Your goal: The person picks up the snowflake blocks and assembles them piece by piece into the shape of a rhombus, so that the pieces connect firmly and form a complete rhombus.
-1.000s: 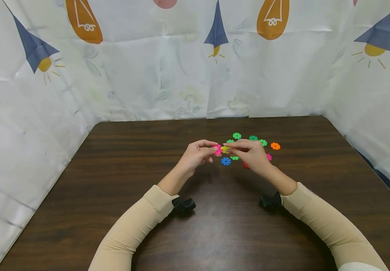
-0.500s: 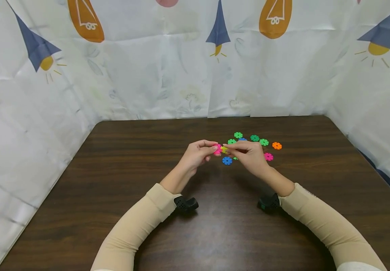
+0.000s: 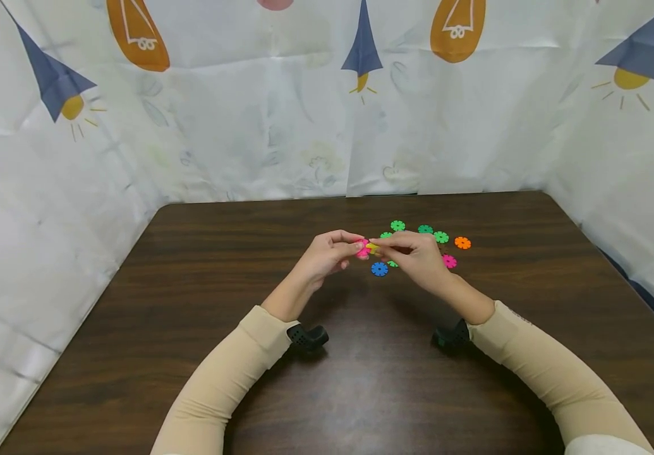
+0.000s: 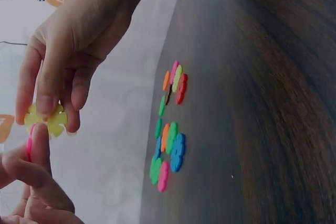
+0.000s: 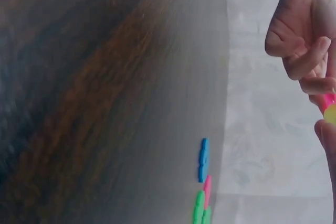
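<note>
Above the table, my left hand (image 3: 327, 256) pinches a pink notched disc (image 3: 363, 248) between thumb and fingers. My right hand (image 3: 417, 256) pinches a yellow notched disc (image 4: 56, 122) by its edge. The two discs meet at their rims, set crosswise to each other in the left wrist view, where the pink one shows nearly edge-on. The right wrist view catches only a bit of the yellow disc (image 5: 330, 114) at its right border, beside the left hand's fingers.
Several loose discs lie on the brown table (image 3: 190, 316) behind and below the hands, among them a blue disc (image 3: 380, 269), an orange disc (image 3: 462, 242), a pink disc (image 3: 448, 261) and a green disc (image 3: 397, 225). A printed white cloth (image 3: 281, 126) hangs behind the table.
Both hands stay nearly in place with their discs. The yellow disc has turned, showing a thinner profile than before, and sits closer against the pink one.
</note>
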`<state>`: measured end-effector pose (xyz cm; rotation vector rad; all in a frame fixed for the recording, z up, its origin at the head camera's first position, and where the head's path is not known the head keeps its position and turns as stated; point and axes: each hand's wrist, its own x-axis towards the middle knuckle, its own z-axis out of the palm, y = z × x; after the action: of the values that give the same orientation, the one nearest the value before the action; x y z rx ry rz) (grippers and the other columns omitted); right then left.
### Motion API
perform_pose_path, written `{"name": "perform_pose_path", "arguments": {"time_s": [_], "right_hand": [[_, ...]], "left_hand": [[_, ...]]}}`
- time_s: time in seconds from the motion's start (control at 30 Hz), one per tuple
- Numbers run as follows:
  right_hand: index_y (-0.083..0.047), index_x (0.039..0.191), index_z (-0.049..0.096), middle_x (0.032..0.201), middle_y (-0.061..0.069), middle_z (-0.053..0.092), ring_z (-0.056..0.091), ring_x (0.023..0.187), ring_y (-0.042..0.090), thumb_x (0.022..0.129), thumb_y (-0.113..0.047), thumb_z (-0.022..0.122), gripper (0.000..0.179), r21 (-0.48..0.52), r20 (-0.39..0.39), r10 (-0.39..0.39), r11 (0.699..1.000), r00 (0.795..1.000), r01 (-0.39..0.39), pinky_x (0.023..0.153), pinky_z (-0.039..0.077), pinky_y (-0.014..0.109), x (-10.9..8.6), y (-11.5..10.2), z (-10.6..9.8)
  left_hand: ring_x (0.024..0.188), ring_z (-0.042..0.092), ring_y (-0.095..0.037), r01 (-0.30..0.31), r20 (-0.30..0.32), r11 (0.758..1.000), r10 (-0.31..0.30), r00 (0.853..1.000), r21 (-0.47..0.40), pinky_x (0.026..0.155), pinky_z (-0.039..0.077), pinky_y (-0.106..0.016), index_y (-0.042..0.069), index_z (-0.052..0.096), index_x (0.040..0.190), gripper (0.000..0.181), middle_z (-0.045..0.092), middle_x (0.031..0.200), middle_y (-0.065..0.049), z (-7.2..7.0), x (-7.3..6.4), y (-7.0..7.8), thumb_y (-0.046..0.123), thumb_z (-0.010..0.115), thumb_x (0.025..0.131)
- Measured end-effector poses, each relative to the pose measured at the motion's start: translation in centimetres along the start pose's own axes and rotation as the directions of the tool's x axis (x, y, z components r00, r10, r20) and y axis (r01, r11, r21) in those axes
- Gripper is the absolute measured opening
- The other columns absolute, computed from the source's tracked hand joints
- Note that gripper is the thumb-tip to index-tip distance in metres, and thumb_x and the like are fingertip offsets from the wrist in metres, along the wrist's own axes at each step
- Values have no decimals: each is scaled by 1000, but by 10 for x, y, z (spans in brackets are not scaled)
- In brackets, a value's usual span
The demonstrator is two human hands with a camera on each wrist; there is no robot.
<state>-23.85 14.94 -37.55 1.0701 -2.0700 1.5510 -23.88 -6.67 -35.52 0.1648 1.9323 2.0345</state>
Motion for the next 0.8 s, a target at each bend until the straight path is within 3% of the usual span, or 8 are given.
{"name": "perform_pose_path", "arguments": {"time_s": [0.1, 0.23, 0.37, 0.5, 0.63, 0.8], "right_hand": [[10, 107, 76, 92, 18, 76, 74, 76, 33, 84, 19, 72, 25, -5, 20, 21, 1000, 1000, -21, 71, 60, 27, 1, 3, 0], [7, 108, 77, 92, 14, 76, 72, 73, 27, 85, 16, 73, 25, -36, 57, 43, 999, 997, -41, 70, 58, 23, 0, 6, 1], [4, 109, 77, 93, 12, 76, 66, 74, 20, 81, 17, 76, 31, -71, 84, 3, 997, 996, 3, 66, 53, 19, 0, 9, 0], [2, 113, 77, 98, 11, 76, 68, 81, 19, 78, 17, 79, 38, -108, 103, -23, 994, 994, 34, 70, 52, 18, 2, 12, -5], [3, 116, 75, 102, 11, 77, 73, 90, 20, 81, 13, 79, 38, -136, 139, 30, 991, 990, -11, 79, 56, 20, 4, 12, -13], [2, 121, 73, 107, 13, 76, 72, 90, 23, 87, 6, 77, 34, -217, 186, 158, 969, 970, -116, 78, 58, 29, 3, 12, -22]], "left_hand": [[56, 50, -9, 21, 14, 999, -21, 1000, 39, 53, 35, -19, 1, 67, 116, 19, 75, 83, -1, -2, 1, 0, 12, 68, 100], [59, 56, -10, 61, 21, 993, -63, 998, 98, 51, 33, -18, 5, 67, 114, 17, 76, 93, -12, -6, 3, -2, 13, 67, 99], [63, 59, -12, 82, 34, 988, -87, 996, 129, 51, 35, -19, 6, 67, 117, 20, 74, 109, -21, -9, 3, -4, 14, 67, 99], [65, 59, -12, 86, 25, 987, -91, 996, 138, 52, 36, -19, 7, 68, 120, 24, 73, 113, -22, -12, 4, -5, 16, 68, 98], [66, 60, -13, 92, 5, 985, -93, 996, 143, 53, 36, -20, 8, 69, 121, 24, 74, 111, -19, -16, 4, -4, 17, 68, 99], [67, 61, -13, 97, -30, 986, -94, 995, 136, 53, 37, -20, 7, 69, 121, 24, 77, 98, -7, -22, 3, -4, 18, 69, 99]]}}
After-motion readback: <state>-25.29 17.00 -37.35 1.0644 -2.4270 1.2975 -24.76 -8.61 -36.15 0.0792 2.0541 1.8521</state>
